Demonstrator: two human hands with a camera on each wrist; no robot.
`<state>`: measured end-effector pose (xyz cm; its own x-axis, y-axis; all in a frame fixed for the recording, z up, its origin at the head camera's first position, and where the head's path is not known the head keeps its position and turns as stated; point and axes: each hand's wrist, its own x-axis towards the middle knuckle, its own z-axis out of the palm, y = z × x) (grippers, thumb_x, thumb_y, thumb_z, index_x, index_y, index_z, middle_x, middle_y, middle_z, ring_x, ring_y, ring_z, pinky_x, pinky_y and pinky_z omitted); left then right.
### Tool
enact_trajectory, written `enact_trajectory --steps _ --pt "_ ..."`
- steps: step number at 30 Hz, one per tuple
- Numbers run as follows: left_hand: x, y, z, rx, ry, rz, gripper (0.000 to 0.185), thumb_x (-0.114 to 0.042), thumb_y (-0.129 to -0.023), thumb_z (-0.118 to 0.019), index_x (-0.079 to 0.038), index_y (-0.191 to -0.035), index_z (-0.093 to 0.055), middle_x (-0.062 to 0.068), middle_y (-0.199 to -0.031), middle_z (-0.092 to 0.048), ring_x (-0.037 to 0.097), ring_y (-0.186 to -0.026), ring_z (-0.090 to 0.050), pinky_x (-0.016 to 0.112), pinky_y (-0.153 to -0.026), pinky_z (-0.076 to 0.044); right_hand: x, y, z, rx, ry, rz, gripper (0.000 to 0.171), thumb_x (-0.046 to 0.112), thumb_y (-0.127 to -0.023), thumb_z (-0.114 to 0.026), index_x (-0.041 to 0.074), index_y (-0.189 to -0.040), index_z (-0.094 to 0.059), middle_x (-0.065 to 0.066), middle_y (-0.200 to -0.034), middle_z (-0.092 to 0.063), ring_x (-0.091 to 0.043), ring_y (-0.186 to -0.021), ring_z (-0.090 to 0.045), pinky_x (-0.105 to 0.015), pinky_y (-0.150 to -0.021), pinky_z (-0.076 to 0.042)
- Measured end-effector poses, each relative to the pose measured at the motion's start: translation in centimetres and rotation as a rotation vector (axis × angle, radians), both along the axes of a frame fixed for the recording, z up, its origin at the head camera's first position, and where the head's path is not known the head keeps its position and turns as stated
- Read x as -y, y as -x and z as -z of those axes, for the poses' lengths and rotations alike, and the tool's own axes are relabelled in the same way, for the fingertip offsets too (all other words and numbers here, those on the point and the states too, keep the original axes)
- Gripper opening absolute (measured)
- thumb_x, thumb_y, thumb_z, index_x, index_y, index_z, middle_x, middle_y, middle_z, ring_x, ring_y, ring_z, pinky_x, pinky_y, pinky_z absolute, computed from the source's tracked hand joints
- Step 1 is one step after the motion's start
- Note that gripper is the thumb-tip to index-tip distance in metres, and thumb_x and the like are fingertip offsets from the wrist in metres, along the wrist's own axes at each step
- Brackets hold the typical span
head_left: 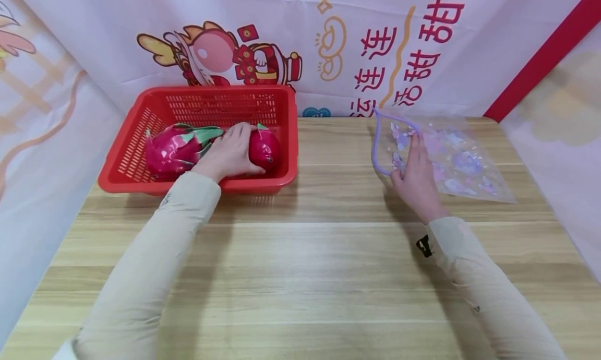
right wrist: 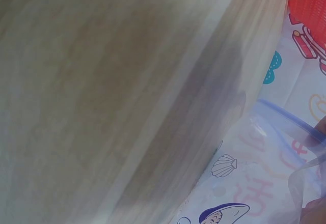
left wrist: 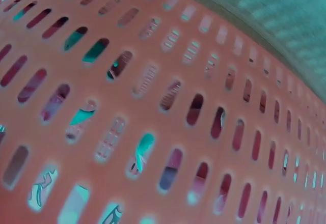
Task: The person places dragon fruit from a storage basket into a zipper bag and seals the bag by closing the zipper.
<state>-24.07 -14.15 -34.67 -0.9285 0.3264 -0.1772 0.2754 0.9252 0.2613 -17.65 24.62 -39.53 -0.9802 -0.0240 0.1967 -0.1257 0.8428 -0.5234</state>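
Observation:
My left hand [head_left: 230, 152] reaches into a red plastic basket [head_left: 202, 185]. Its thumb and fingers are spread round a round magenta fruit [head_left: 265, 150] with a green tip. To the left of that hand lies a dragon fruit [head_left: 170, 154], pink with green scales. My right hand [head_left: 418, 177] holds a clear zip bag [head_left: 469, 164] by its purple-edged mouth, which gapes. In the right wrist view, fingers [right wrist: 318, 132] show at the zip bag [right wrist: 254, 158]. Only the slotted basket wall [left wrist: 168, 127] and a sleeve show clearly in the left wrist view; the left hand is hidden there.
A wooden table [head_left: 300, 276] carries the basket and lies under the bag. Behind it hangs a white printed cloth [head_left: 328, 47] with cartoon figures and red characters. Cloth panels also flank the left and right sides, and a red strip [head_left: 540, 57] runs down at the right.

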Motion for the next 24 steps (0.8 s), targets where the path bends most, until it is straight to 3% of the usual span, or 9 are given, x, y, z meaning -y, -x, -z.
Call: enact_trajectory --steps 4,14,24 --pt "0.2 -0.03 -0.37 0.032 0.019 0.013 0.103 -0.034 -0.066 -0.085 -0.01 -0.144 -0.022 0.015 -0.142 -0.033 0.035 -0.128 -0.038 0.061 -0.102 -0.042 0.05 -0.04 -0.08 0.013 0.0 0.007 0.088 0.007 -0.085 -0.051 -0.002 -0.151 0.007 -0.023 -0.159 0.006 -0.05 -0.143 -0.013 -0.059 -0.118 -0.014" --pt "0.15 0.7 -0.79 0.064 0.14 0.046 0.117 -0.034 -0.064 -0.085 -0.011 -0.151 -0.01 0.021 -0.156 -0.017 0.043 -0.138 -0.025 0.067 -0.108 -0.03 -0.09 -0.02 -0.16 -0.001 0.017 0.014 0.088 0.007 -0.084 -0.051 -0.001 -0.151 0.007 -0.023 -0.16 0.005 -0.052 -0.141 -0.016 -0.06 -0.117 -0.015" --pt "-0.09 0.56 -0.28 -0.005 0.167 0.023 0.114 -0.04 -0.064 -0.085 -0.008 -0.148 -0.016 0.02 -0.147 -0.033 0.041 -0.129 -0.036 0.064 -0.109 -0.031 -0.16 0.07 0.26 -0.016 0.009 -0.001 0.088 0.006 -0.084 -0.051 -0.003 -0.151 0.006 -0.024 -0.159 0.005 -0.049 -0.143 -0.014 -0.058 -0.118 -0.014"
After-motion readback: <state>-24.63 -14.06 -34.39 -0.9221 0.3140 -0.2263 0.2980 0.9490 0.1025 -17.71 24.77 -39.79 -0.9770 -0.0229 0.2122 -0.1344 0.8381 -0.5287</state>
